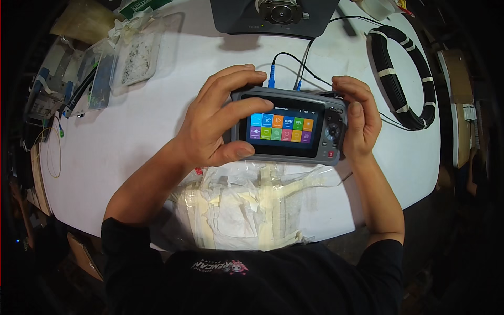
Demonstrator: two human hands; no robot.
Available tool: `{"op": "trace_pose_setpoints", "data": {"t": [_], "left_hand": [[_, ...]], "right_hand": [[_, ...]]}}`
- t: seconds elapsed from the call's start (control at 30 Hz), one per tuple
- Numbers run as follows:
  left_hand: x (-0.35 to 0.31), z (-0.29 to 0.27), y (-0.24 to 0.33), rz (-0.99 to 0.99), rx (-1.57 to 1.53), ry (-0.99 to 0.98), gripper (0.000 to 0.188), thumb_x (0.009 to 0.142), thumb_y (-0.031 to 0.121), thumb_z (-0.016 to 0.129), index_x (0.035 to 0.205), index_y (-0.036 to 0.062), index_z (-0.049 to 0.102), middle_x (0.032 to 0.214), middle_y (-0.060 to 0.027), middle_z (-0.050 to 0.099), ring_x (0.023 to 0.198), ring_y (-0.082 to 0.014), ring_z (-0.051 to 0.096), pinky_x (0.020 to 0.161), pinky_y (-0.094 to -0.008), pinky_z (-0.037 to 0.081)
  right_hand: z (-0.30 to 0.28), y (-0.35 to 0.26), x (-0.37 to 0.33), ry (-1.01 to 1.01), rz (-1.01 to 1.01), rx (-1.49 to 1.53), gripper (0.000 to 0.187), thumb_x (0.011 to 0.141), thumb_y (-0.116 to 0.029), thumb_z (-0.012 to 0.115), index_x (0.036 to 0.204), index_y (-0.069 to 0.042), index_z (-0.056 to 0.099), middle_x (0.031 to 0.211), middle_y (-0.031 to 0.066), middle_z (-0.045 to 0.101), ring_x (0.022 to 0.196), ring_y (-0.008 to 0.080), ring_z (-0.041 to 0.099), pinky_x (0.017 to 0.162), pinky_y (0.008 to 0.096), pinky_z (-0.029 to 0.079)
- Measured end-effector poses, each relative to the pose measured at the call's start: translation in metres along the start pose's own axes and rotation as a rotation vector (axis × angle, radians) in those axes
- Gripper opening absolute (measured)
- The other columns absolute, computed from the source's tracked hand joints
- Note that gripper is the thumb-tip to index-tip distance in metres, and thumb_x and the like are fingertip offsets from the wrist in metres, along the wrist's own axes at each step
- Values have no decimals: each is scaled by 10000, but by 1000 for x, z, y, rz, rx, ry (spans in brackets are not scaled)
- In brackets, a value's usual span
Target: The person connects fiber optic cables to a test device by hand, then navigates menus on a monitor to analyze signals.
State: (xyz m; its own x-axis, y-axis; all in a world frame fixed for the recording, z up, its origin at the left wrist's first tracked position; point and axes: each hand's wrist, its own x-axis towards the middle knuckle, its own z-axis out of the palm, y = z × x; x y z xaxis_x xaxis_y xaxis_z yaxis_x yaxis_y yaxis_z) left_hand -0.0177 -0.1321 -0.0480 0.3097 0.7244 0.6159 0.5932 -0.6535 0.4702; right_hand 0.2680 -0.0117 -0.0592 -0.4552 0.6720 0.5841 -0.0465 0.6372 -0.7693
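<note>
Two hands grip one grey handheld tester (290, 127). Left hand (218, 123): fingers curled together over the tester's upper left corner, thumb pressed along its lower left edge, forearm running down and left from the tester. Right hand (358, 122): fingers wrapped close over the upper right corner, thumb lying beside the button cluster, forearm dropping straight below. Tester: held above the white table (131, 136), long axis left to right, lit screen with coloured tiles facing up toward the wearer. Blue connectors (272, 80) with black cables leave its top edge. Right of the tester, a coil of black cable (404, 73); below it, crumpled taped plastic wrapping (247, 205).
</note>
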Motion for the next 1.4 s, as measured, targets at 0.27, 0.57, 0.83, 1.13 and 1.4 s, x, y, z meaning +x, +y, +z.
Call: {"op": "trace_pose_setpoints", "data": {"t": [0.27,0.57,0.83,1.13,1.4], "left_hand": [[-1,2,-5,-28,-95,38,632,1013,597,527,1252,29,668,1352,-258,580,1291,-417,559,1083,-501,451],[0,-1,1,-29,-59,11,656,1043,618,464,1246,24,654,1306,-256,608,1260,-416,583,1058,-505,474],[3,3,-3,33,-32,68,575,951,559,637,1188,39,694,1260,-199,642,1176,-387,625,1004,-480,506],[5,-8,3,41,-18,-84,787,761,573,815,1322,57,618,1389,-207,583,1272,-423,571,1062,-527,464],[4,-13,7,43,52,-186,909,714,592,865,1417,105,559,1498,-245,501,1369,-471,492,1124,-571,416]], "right_hand": [[-8,-12,8,-187,-212,-149,351,961,-290,656,1095,25,734,1262,251,661,1149,367,638,972,435,523],[-10,-16,10,-279,-358,-273,279,890,-260,649,960,-41,806,1258,249,674,1151,405,630,955,457,540],[-11,-21,11,-289,-360,-312,288,884,-268,654,991,-44,800,1262,257,666,1142,408,631,932,455,553],[-3,-33,11,-396,-385,-398,596,847,-551,754,1195,-68,719,1427,284,557,1254,496,555,1024,545,487],[-1,-44,9,-462,-277,-492,682,783,-686,753,1226,-168,730,1507,261,505,1342,503,492,1089,670,375]]}}
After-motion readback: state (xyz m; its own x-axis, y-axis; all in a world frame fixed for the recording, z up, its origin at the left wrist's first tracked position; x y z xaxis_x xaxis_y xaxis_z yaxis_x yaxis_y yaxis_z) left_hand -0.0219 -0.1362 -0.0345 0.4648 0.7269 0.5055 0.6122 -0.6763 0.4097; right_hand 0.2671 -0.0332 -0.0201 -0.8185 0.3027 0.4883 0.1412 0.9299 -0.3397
